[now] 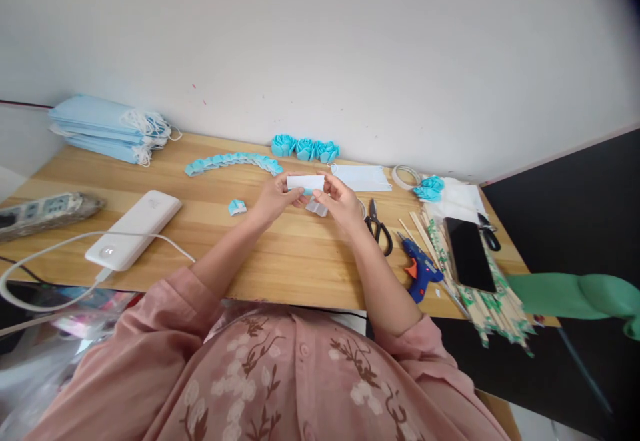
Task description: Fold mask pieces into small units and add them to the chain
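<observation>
Above the wooden table, a small folded rectangle of white and light-blue mask fabric (pixel 306 182) is stretched between my hands. My left hand (pixel 276 198) pinches its left end, and my right hand (pixel 341 200) pinches the right end with the thumb in front. Just below lies a translucent whitish piece (pixel 317 208), partly hidden by my fingers. A small folded blue-and-white piece (pixel 237 207) rests left of my hands. Behind it curves a row of folded blue pieces (pixel 233 160). Several blue fabric roses (pixel 305 148) sit by the wall.
A stack of masks (pixel 110 128), a power bank (pixel 134 229) with a cable, and a power strip (pixel 47 213) are left. Rightward are a flat mask (pixel 362 178), tape (pixel 405 176), scissors (pixel 379 228), a blue glue gun (pixel 421 269), wrapped chopsticks (pixel 480 308) and a phone (pixel 470 254).
</observation>
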Demonstrator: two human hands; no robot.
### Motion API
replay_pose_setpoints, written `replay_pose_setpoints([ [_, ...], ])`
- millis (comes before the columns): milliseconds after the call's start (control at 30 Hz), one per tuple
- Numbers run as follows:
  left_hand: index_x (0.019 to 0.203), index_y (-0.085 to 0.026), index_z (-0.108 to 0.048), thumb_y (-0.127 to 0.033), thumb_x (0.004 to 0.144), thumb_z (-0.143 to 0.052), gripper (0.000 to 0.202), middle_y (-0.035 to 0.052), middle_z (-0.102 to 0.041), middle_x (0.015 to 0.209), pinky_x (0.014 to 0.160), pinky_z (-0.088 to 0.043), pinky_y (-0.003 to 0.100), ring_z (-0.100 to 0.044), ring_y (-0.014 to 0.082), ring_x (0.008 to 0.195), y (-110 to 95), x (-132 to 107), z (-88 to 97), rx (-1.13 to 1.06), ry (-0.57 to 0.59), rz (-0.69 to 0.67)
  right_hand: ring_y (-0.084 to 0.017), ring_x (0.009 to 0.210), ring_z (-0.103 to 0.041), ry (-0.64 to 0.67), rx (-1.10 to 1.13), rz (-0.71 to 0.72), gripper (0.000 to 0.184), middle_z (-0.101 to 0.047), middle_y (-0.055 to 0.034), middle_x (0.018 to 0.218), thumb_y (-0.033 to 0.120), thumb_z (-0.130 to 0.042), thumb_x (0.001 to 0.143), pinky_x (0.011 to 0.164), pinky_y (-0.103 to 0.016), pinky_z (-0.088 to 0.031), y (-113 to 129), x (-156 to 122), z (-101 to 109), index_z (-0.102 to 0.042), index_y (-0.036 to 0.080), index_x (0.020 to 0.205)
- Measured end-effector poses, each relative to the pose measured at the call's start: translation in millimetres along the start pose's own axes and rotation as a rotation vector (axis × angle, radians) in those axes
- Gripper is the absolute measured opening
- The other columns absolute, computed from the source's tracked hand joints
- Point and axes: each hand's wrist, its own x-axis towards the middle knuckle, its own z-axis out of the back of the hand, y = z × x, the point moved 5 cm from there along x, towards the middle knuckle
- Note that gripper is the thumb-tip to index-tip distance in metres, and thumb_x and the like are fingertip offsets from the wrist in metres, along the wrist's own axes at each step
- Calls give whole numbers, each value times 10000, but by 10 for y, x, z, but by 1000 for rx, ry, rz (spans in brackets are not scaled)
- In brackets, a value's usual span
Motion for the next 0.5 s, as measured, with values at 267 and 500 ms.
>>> replay_pose_setpoints([
  [267,944,-149,-612,-179,703,-733,271,-19,-685,684,549,-470,201,-635,99,565,23,56,120,-16,-97,-62,-154,793,-631,66,38,-51,572,-718,-14,1001,368,-693,732,711,-289,-554,-74,-14,-79,-609,245,1284],
  [500,1052,-195,-666,-301,669,-827,429,-5,-717,877,769,-508,261,-659,118,781,138,53,54,-446,-30,18,-170,860,-650,92,5,35,579,-690,-34,1167,383,-694,769,773,-309,-568,-128,-26,-156,-573,278,1325],
])
